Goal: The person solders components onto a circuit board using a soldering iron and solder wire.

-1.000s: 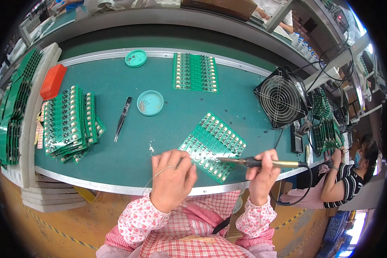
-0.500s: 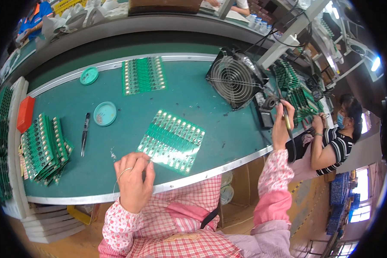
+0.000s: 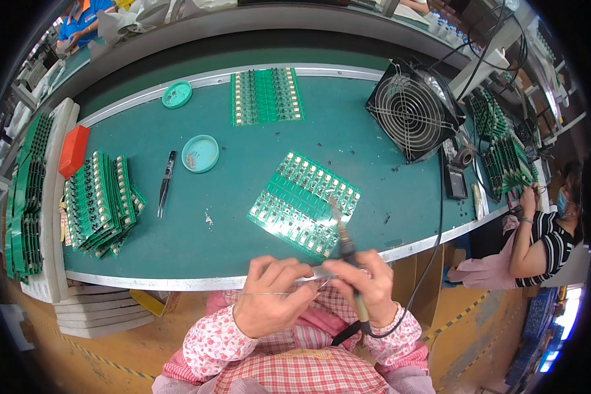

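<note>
In my right hand [image 3: 372, 285] is a soldering iron [image 3: 347, 244], its tip pointing away from me over a green circuit board panel [image 3: 295, 209]. Whether the tip touches the panel I cannot tell. The panel lies tilted on the green mat near the front edge, with rows of white parts along its sides. My left hand [image 3: 269, 299] is closed around a thin solder wire [image 3: 256, 293] just off the table's front edge. The fingertips of both hands are close together, and some of the wire is hidden by fingers.
Stacked panels [image 3: 102, 200] stand at left beside a red box [image 3: 73, 151] and tweezers [image 3: 167, 184]. Two round dishes, one nearer [image 3: 201, 154] and one farther [image 3: 177, 94], sit behind. Another panel [image 3: 266, 96] lies at the back. A fan [image 3: 414, 108] and soldering stand [image 3: 463, 157] are at right; a co-worker [image 3: 545, 243] sits beyond.
My right hand has brought the soldering iron from the stand at right to the panel. My left hand has drawn back from the panel's corner toward it. The view has shifted leftward.
</note>
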